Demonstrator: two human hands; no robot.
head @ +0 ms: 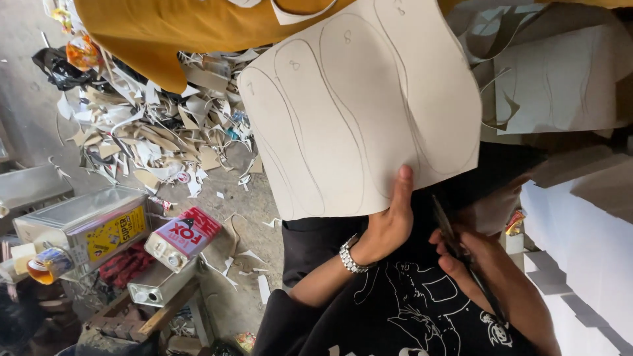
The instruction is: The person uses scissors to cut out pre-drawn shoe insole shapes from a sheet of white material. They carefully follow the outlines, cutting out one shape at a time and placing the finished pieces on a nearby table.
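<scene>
My left hand (390, 217), with a metal watch on its wrist, grips the lower edge of a large off-white card sheet (362, 105), thumb lying on its face. Several long pencilled sole-shaped outlines are drawn side by side on the sheet. My right hand (465, 254) is just right of the left one and holds dark scissors (446, 227), whose blades point up at the sheet's lower right edge. Part of the scissors is hidden behind my fingers and dark shirt.
A heap of card offcuts (151, 135) covers the floor at left. Below it stand a large square metal tin (86, 224) and a red-and-white can (184, 237) on a wooden rack. A mustard cloth (191, 29) hangs at the top. More marked white sheets (560, 79) lie at right.
</scene>
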